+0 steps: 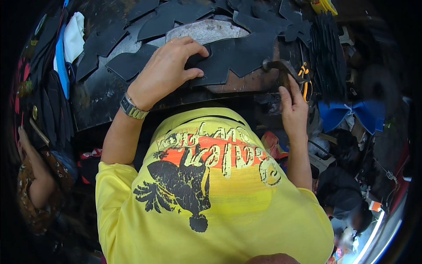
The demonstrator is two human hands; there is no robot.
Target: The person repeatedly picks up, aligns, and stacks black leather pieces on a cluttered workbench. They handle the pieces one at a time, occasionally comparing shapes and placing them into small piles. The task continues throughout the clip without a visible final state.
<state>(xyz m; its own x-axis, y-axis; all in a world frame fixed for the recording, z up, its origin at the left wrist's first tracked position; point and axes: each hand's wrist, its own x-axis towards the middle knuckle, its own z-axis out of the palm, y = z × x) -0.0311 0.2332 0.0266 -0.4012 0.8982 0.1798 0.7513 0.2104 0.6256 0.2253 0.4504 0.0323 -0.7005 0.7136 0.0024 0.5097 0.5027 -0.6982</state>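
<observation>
Left hand (165, 70) is pinning a black cutout (233, 59) flat on the stone block (202, 31). Right hand (293, 112) is clenching a hammer (281, 66), head hovering just beside it. Risk: fingers (193, 50) are lying near the strike zone; a glancing blow could hit them.

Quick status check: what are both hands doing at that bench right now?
Left hand pressing a black zigzag-edged cut piece flat on the bench. Right hand gripping a hammer. More black cut pieces crowd around.
</observation>
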